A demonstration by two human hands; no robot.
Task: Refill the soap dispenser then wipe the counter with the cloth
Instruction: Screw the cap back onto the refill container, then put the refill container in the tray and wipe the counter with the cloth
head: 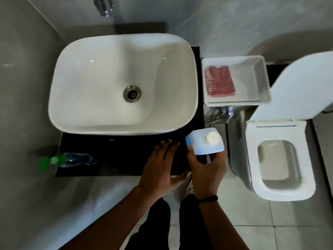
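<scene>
1. White rectangular basin [122, 83] with rounded corners, set on a black counter [115, 159]; metal drain [132, 93] at its centre.
2. Chrome tap [105, 6] on the wall behind the basin, blurred at the top edge of the view.
3. Grey, faintly marbled wall tiles [243, 20] behind the basin and left of it.
4. Right of the basin, a white toilet [281, 159], seat down, lid [302, 87] raised.
5. Between basin and toilet, a metal valve with hose [228, 112] low on the wall.
6. Pale, glossy floor tiles [270, 228] in front of the basin, thin grout lines showing.
7. Soft, even light; dim shadow along the basin's left side.
</scene>
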